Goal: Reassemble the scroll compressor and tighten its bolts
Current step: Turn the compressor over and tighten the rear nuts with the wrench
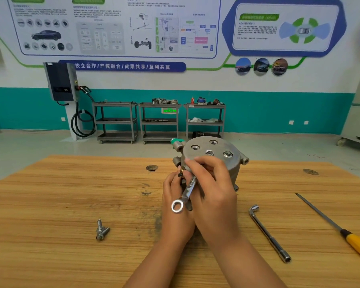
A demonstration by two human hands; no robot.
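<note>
The grey metal scroll compressor (212, 154) stands on the wooden table (71, 204), its round end cover facing up with bolt holes and one bolt head showing. My right hand (214, 196) grips a silver combination wrench (185, 194) against the compressor's near side; the ring end points toward me. My left hand (175, 202) is curled against the compressor's lower left side, fingers at a small dark fitting. The wrench's far end is hidden by my fingers.
Two loose bolts (101, 230) lie at the near left. An L-shaped socket wrench (268, 233) lies to the right, and a yellow-handled file (339, 229) beyond it. Shelving carts (160, 121) stand along the far wall.
</note>
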